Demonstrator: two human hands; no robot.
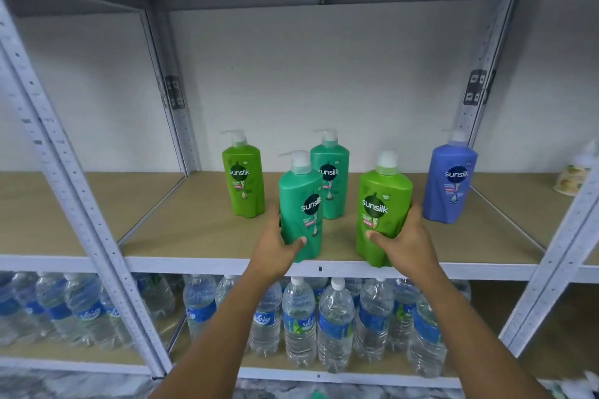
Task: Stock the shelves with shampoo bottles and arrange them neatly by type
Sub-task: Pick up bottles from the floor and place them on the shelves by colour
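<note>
At the front edge of the shelf, the left hand wraps thumb and fingers round the lower body of a teal shampoo bottle, and the right hand grips a lime-green bottle the same way. Both look full, so probably heavy, with stiff, glossy walls that could slip; holding low on the waist seems safer than the pump. Behind stand a second lime bottle, a second teal bottle and a blue bottle.

Two lime bottles, two teal, one blue.
</note>
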